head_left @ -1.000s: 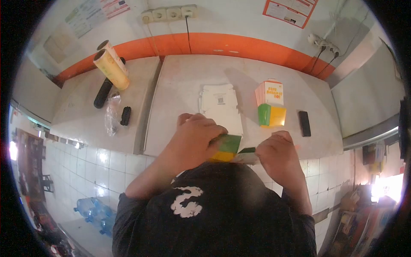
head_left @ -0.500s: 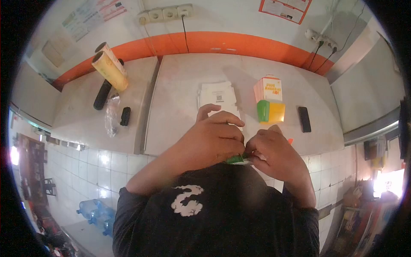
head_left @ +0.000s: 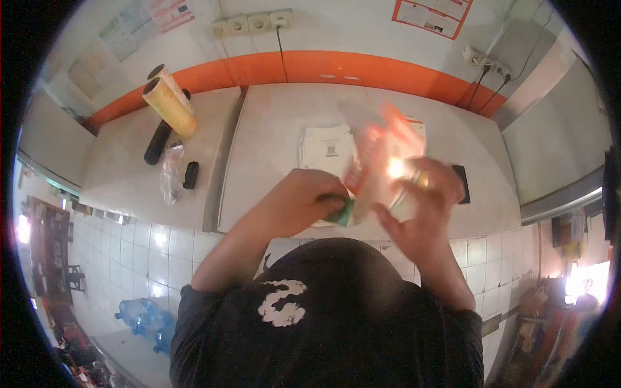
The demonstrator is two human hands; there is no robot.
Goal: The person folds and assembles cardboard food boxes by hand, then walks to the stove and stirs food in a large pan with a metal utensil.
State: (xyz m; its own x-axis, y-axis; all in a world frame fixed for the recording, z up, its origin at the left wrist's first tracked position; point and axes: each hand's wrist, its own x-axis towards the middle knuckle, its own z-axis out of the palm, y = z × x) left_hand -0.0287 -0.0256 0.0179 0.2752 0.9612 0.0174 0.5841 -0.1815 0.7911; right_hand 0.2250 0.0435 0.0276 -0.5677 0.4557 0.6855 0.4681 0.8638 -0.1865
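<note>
The green, white and orange cardboard carton [head_left: 380,173], which you had bunched small between both hands over the near edge of the desk [head_left: 278,129] half a second ago, is now swung up and spread wide in a blur, so the work seems to have passed from pinching to opening it out. Your left hand [head_left: 303,202] is clenched on its green corner at the lower left. Your right hand [head_left: 424,205] is raised against its right side, where I cannot tell if that grip is closed, and the carton hangs above the stack of white flat card sheets [head_left: 323,145].
</note>
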